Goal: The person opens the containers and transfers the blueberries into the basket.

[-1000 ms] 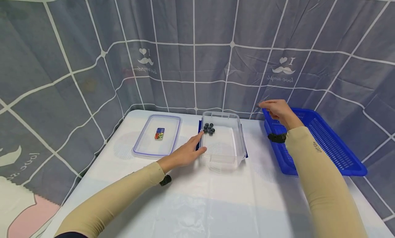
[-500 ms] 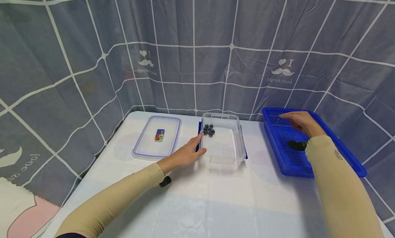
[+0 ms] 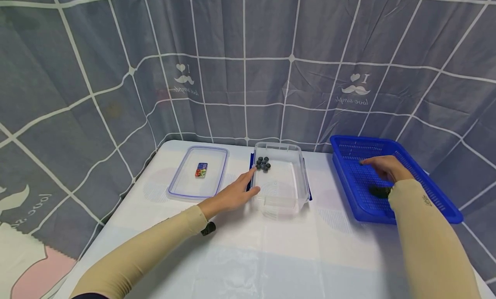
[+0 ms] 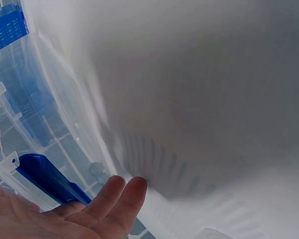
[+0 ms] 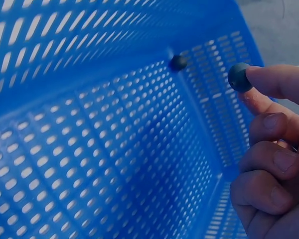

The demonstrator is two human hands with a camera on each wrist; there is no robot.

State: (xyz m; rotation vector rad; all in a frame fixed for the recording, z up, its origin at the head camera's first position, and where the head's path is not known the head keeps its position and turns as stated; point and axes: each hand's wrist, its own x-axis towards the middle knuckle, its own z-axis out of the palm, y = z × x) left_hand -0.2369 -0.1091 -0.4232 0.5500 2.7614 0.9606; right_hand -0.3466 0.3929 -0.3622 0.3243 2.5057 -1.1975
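- While, in the head view, the left hand (image 3: 232,192) touches the clear rectangular plastic container (image 3: 283,178) holding dark round blueberries (image 3: 263,166), the right hand (image 3: 387,167) hovers over the blue perforated plastic basket (image 3: 346,195).
- Left wrist: visible fingers (image 4: 109,196) straight, gripping nothing.
- Right wrist: fingers pinch one blueberry (image 5: 238,77) above the basket; a light squeeze should avoid bruising.

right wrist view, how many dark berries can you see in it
2: a pinched berry in the right hand and a loose berry near a corner of the blue basket. The hand covers part of the basket, so more may be hidden.
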